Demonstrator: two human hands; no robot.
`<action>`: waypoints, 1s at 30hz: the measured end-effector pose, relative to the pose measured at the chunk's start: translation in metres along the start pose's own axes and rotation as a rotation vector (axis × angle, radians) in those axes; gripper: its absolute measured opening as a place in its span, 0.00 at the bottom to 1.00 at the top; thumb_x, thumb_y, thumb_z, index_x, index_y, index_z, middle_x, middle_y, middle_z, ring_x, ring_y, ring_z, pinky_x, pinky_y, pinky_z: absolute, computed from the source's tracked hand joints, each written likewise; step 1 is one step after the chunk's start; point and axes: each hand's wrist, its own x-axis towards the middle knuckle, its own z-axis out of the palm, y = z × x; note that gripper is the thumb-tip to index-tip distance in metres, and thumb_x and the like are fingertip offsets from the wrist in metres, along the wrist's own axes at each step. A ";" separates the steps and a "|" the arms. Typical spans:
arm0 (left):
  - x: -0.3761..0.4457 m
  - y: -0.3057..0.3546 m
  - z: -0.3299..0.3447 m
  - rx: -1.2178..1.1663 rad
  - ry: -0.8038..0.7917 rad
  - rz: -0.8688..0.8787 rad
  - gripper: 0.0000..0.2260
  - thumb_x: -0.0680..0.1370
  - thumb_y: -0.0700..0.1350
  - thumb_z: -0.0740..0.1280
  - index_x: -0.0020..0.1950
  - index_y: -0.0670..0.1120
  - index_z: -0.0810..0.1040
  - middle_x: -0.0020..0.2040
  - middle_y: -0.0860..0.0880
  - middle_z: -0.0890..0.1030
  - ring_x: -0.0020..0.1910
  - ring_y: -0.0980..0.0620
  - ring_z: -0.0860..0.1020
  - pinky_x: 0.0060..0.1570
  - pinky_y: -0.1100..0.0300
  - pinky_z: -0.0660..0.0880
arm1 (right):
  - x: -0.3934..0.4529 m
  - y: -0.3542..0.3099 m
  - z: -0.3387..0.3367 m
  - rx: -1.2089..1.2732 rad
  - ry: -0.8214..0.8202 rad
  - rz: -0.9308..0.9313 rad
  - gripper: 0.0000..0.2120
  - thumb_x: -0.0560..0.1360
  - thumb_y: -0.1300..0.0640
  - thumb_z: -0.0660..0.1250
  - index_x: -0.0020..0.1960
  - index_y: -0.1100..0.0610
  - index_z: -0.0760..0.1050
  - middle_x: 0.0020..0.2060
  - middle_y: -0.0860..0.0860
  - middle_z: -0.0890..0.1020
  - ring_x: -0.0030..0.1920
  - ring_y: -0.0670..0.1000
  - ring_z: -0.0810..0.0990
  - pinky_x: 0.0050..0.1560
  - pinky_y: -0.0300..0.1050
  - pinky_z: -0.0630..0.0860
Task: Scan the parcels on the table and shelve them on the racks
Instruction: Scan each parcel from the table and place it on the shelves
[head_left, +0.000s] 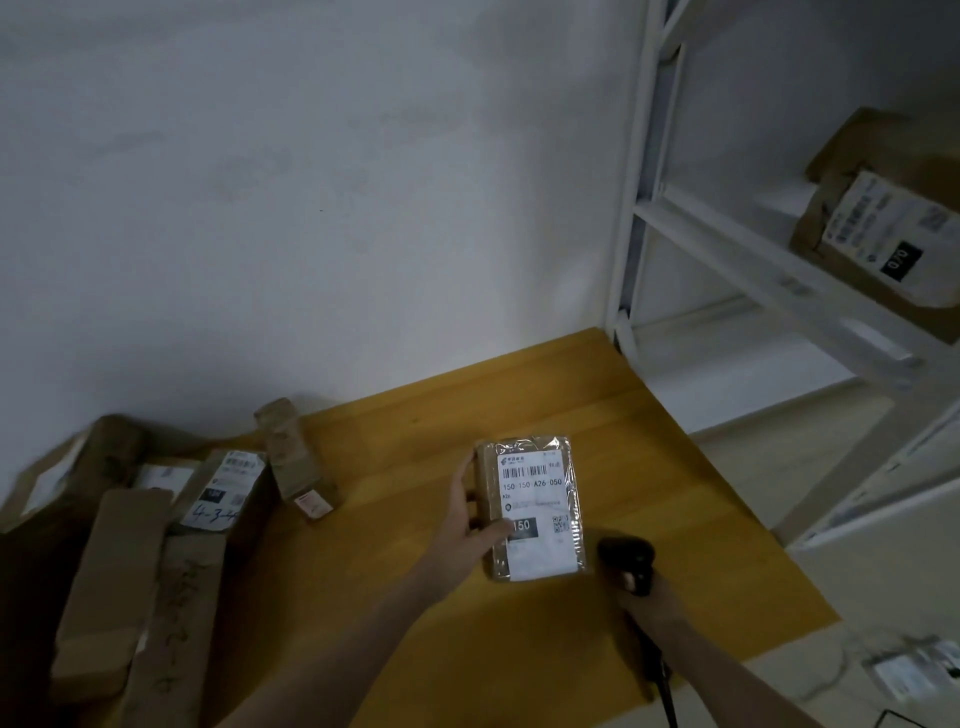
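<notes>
Parcel (532, 506) gripped by left hand (470, 525), scanner (628, 564) in right hand (652, 597).

The fingers of the left hand (470, 519) are hidden behind the held parcel (530, 512), most of the black scanner (626, 561) is covered by the right hand (652, 597), and the shelved parcel (883, 223) is blurred and cut off by the right edge.

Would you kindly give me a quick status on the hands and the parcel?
Left hand grips small parcel, label up, over table. Right hand holds black scanner beside it. Nothing between them.
</notes>
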 end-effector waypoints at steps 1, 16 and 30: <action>0.000 0.001 0.004 0.006 0.016 -0.007 0.40 0.75 0.37 0.70 0.73 0.65 0.48 0.65 0.49 0.71 0.59 0.50 0.77 0.51 0.51 0.81 | 0.000 0.000 -0.003 0.008 -0.023 -0.018 0.14 0.76 0.65 0.64 0.61 0.60 0.70 0.39 0.56 0.77 0.38 0.53 0.74 0.35 0.44 0.70; -0.009 0.037 0.085 0.013 0.271 0.080 0.43 0.74 0.35 0.71 0.76 0.56 0.47 0.65 0.51 0.71 0.61 0.53 0.74 0.49 0.66 0.78 | -0.125 -0.085 -0.098 0.173 -0.080 -0.602 0.07 0.77 0.61 0.64 0.41 0.61 0.71 0.26 0.54 0.73 0.24 0.48 0.72 0.25 0.39 0.70; -0.010 0.049 0.132 0.025 0.334 0.156 0.43 0.72 0.38 0.74 0.75 0.61 0.50 0.71 0.49 0.67 0.68 0.49 0.70 0.59 0.54 0.77 | -0.156 -0.079 -0.138 0.084 -0.178 -0.676 0.05 0.76 0.62 0.65 0.44 0.54 0.71 0.28 0.50 0.73 0.26 0.47 0.70 0.28 0.41 0.69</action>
